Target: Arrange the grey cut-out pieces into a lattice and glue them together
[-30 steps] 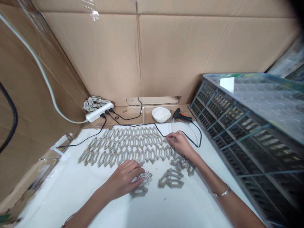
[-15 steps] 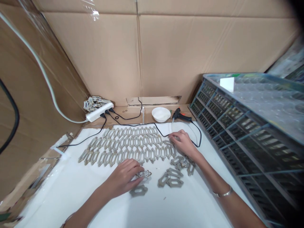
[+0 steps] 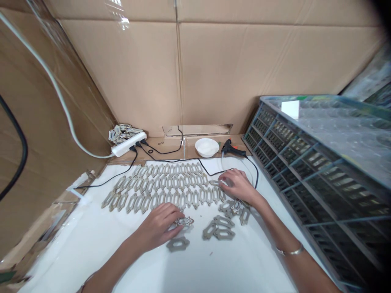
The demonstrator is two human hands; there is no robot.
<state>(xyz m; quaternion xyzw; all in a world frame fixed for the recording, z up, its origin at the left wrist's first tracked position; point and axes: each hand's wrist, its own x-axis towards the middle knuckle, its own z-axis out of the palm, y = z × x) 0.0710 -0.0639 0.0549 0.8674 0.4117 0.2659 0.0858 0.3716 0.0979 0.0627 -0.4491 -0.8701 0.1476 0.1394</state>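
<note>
1. Lobed metal plates (image 3: 183, 191) lie in several dozen close rows, too many to count exactly, on a white sheet (image 3: 91, 248).
2. Right hand (image 3: 238, 186), fingers pressed together, appears to pinch one plate (image 3: 214, 183), its long axis running sideways, left of the hand.
3. Left hand (image 3: 157, 228), fingers loosely spread, rests just beside an ornate plate (image 3: 185, 221).
4. About eight loose plates lie below the rows.
5. Beyond: one hot-glue gun (image 3: 233, 149), one white bowl (image 3: 207, 147).

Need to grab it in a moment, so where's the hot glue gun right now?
In the head view, the hot glue gun lies on the cardboard ledge beyond the white sheet, just right of the white bowl and left of the slotted crate.
</note>
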